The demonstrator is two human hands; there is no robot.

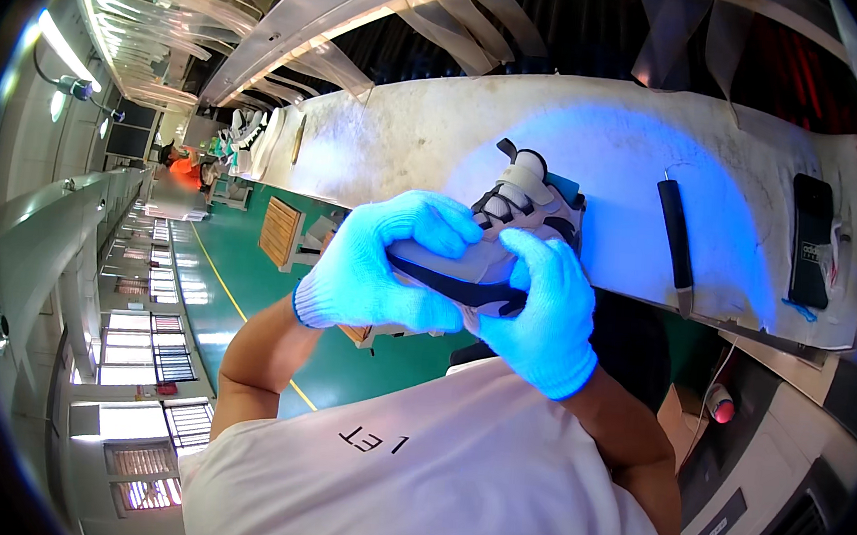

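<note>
Between my two hands is a sneaker (525, 193) with a white and grey upper, dark laces and a black band along its sole edge. Its toe end lies toward me and its collar points away, over the bench. My left hand (379, 264), in a knitted glove, wraps the toe from the left, thumb below and fingers on top. From the right, my gloved right hand (545, 310) grips the side near the sole, its fingertips close to the laces. Blue light falls on both gloves and the shoe. The underside of the shoe is hidden.
A pale workbench (408, 127) stretches across in front. To the right lie a black-handled pointed tool (676, 235) and a dark phone-like slab (810, 240). Clear plastic strips (663, 35) hang over the far edge. More shoes (249, 141) and a person in orange (187, 173) are at far left.
</note>
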